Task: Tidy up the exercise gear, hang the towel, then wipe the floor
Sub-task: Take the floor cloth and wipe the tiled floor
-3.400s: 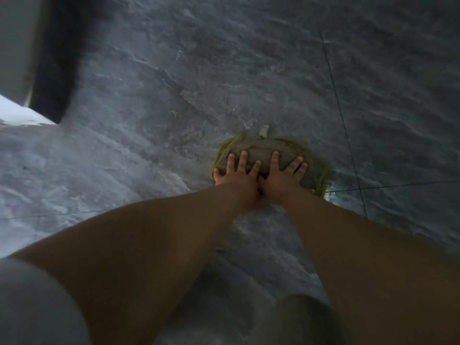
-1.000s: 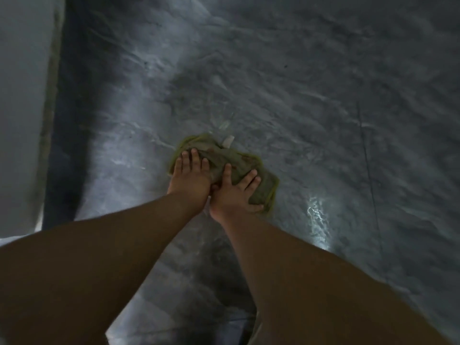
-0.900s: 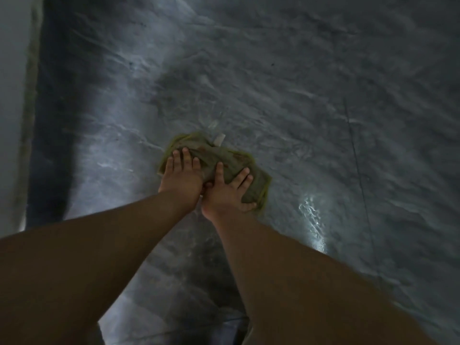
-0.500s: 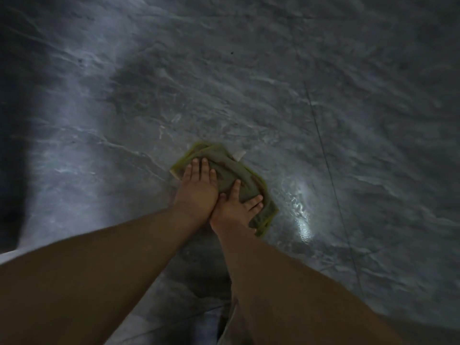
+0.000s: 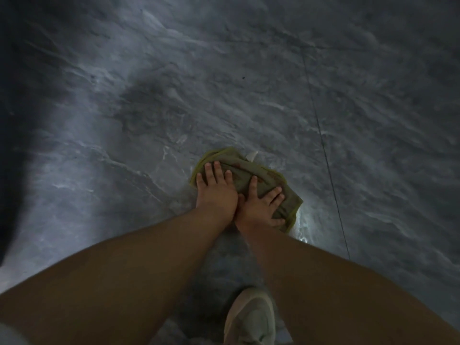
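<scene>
A small white tag [image 5: 252, 155] sticks out from the far edge of the cloth [image 5: 251, 174], too blurred to read. The cloth is a soft, crumpled olive-green rag with a yellow-stitched hem, bunched on the glossy grey marble-veined floor [image 5: 149, 108] beside a thin dark grout line [image 5: 323, 145]. The left hand [image 5: 215, 192] and right hand [image 5: 261, 205] lie side by side on top of it, touching at the thumbs, palms down with fingers straight and slightly spread, pressing rather than gripping, while a pale canvas-like shoe [image 5: 250, 317] shows between the bare forearms.
</scene>
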Available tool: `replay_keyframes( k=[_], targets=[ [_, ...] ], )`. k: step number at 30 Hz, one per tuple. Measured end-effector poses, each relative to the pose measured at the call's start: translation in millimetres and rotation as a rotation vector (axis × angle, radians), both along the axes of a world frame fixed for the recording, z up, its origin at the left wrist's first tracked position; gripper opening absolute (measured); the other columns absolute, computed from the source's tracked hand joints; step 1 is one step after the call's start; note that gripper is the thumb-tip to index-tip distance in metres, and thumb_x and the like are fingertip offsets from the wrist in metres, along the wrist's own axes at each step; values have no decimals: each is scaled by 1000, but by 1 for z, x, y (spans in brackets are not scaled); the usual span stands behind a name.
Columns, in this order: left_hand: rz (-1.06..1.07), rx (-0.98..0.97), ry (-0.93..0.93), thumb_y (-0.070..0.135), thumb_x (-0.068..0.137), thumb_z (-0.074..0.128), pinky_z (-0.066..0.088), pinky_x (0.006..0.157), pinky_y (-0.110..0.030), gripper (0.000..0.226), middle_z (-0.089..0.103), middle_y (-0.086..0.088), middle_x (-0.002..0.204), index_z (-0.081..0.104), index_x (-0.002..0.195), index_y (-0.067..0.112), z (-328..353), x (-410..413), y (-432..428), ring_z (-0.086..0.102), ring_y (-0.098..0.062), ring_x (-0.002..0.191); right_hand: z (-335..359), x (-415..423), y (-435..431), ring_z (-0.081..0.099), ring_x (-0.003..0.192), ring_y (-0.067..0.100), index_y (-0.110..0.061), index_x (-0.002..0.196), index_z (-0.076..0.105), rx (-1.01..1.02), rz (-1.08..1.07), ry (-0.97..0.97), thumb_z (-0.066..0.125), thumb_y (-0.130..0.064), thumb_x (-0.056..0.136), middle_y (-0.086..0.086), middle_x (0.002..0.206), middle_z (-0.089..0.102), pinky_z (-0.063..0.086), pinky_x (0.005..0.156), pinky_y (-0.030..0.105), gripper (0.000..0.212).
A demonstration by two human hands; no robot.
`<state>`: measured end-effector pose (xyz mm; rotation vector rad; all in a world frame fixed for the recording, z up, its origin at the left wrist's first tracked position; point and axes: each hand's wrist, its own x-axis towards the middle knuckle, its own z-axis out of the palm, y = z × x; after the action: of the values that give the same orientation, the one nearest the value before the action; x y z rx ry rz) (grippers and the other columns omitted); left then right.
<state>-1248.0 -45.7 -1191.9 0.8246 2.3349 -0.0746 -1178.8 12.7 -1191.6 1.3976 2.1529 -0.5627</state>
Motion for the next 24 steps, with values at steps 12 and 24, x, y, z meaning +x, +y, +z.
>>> replay_keyframes(
  k=[12,24],
  targets=[
    [95,-24,7,44,104,39,6,119,-61,77,-17,-29,160,-3,157,7,1,-113,51,-13,-49,148,11,-117,86,-28,146,35,-51,152,-4,-78,293,29,42,-53,99,16,158,-34,8,106,79,70],
    [235,-34,-23,47,101,46,6,119,-60,84,-19,-27,160,-4,157,8,2,-201,123,-14,-49,147,6,-216,160,-26,146,40,-50,153,-5,-58,448,33,46,-51,99,20,157,-32,11,103,81,74]
  ],
)
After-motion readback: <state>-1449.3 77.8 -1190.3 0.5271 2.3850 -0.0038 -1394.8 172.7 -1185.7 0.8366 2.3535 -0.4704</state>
